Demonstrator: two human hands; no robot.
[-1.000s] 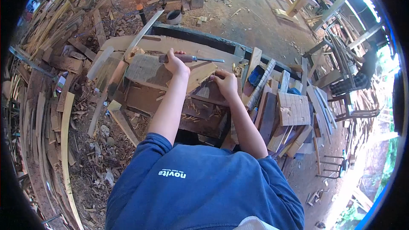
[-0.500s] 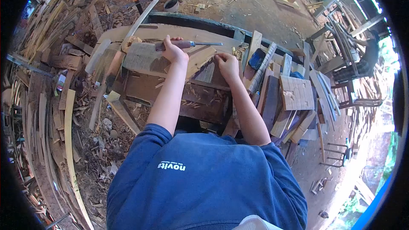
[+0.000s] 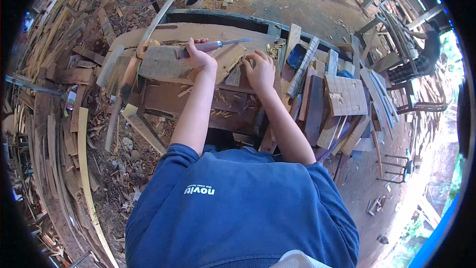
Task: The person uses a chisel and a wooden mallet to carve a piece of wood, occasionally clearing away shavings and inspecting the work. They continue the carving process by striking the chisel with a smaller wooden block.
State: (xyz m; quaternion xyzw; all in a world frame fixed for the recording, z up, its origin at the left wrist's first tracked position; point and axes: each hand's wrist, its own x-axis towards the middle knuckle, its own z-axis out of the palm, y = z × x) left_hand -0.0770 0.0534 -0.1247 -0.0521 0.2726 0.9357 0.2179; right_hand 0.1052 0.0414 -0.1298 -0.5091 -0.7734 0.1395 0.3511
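Observation:
My left hand (image 3: 202, 59) is wrapped round the wooden handle of a chisel (image 3: 210, 46), whose metal blade points right. Beneath it, a pale wood piece (image 3: 229, 63) lies at a slant on the workbench (image 3: 173, 97). Close to the right end of that piece is my right hand (image 3: 261, 72), fingers apart and slightly bent. Whether its fingertips touch the wood I cannot tell.
Wood shavings (image 3: 225, 104) litter the bench. To the right lie a dark blue tray-like object (image 3: 296, 56) and a board with cut holes (image 3: 346, 95) among stacked offcuts. Long wood strips (image 3: 85, 168) fill the left side. Another person (image 3: 421, 52) is at far right.
My right hand has gone from a pinch at the wood piece's end to spread fingers. The chisel has tilted, its tip now higher.

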